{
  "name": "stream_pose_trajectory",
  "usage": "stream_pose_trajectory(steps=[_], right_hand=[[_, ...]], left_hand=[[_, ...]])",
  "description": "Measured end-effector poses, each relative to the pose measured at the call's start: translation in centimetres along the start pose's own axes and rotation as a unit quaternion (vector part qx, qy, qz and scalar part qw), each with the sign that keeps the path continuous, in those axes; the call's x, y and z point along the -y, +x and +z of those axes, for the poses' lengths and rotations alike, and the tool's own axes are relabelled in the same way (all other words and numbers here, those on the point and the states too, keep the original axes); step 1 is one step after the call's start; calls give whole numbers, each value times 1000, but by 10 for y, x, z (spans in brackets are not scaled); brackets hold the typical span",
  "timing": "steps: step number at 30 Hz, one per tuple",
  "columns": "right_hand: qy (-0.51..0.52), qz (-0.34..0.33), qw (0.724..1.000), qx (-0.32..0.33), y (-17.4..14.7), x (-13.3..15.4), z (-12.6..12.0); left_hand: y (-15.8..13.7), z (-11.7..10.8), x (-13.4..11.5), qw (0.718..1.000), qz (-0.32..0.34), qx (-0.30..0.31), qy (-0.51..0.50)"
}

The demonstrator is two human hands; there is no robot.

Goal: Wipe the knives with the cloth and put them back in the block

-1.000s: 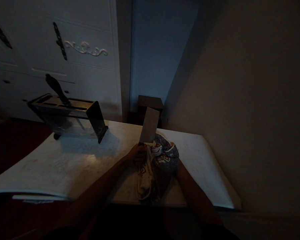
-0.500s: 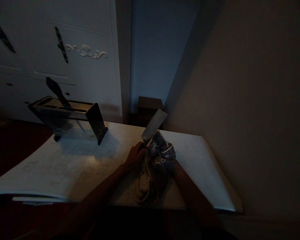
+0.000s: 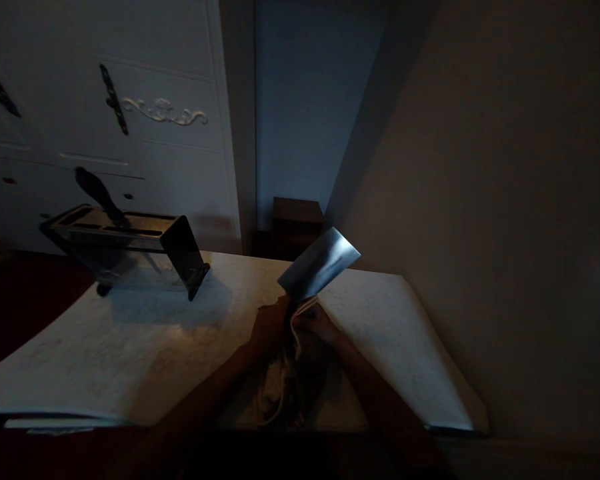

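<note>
My left hand (image 3: 270,325) grips the handle of a cleaver (image 3: 320,265), whose wide blade points up and to the right above the white table (image 3: 130,333). My right hand (image 3: 316,322) is closed on a patterned cloth (image 3: 285,380) just below the blade's base. The cloth hangs down between my forearms onto the table's near edge. The light is dim and the cloth's detail is hard to make out.
A knife block (image 3: 130,247) with one dark-handled knife (image 3: 95,193) in it stands at the table's back left. White cabinet doors (image 3: 105,100) are behind it. A small dark stand (image 3: 297,220) sits past the table's far edge. A wall runs along the right.
The cleaver blade has tilted from nearly upright to leaning right. My right hand has moved up from under the cloth to the blade's base, and the cloth bundle has dropped lower.
</note>
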State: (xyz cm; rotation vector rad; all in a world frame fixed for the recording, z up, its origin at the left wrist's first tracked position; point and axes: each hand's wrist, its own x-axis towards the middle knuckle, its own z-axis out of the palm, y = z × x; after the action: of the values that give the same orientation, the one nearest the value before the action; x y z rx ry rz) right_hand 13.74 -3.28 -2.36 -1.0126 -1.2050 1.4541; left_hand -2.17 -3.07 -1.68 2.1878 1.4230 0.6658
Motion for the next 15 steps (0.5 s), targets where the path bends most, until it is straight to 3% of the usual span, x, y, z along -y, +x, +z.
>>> stream_pose_trajectory(steps=[5, 10, 15], right_hand=[[8, -18, 999, -40, -5, 8, 13], [27, -16, 995, -94, 2, 4, 10], [42, -38, 993, -107, 5, 2, 8]], left_hand=[[1, 3, -4, 998, 28, 26, 49], [0, 1, -6, 999, 34, 19, 32], [1, -2, -7, 996, 81, 9, 34]])
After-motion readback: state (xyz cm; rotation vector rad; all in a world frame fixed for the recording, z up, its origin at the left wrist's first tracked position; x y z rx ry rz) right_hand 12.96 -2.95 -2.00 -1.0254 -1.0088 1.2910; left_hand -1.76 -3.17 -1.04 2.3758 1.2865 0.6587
